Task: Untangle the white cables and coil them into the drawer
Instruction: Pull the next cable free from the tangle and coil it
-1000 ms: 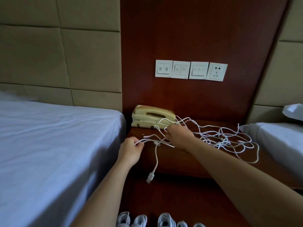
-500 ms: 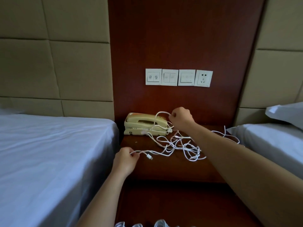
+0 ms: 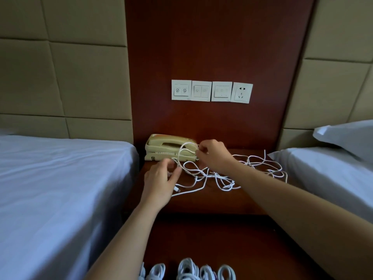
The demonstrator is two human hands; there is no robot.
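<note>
Coiled white bundles (image 3: 186, 268) lie nearest me. Tangled white cables (image 3: 222, 178) sprawl in thin loops across the nightstand (image 3: 201, 203); my left hand (image 3: 161, 178) blurs beside a strand, grip unreadable. My right hand (image 3: 214, 156) pinches a raised loop before the telephone (image 3: 169, 147).

My left hand (image 3: 161, 178) no longer fists a strand at the front edge of the dark red-brown wooden nightstand (image 3: 201, 203). It has moved up the frame toward the beige plastic corded telephone (image 3: 167, 147), fingers loosened and motion-blurred. My right hand (image 3: 215, 156) has dropped slightly and now pinches a loop of the tangled thin white cables (image 3: 220, 178) that arches across the telephone's front. The small white plug connector (image 3: 177, 189), which hung over the front edge a second ago, now lies on the nightstand top.
</note>
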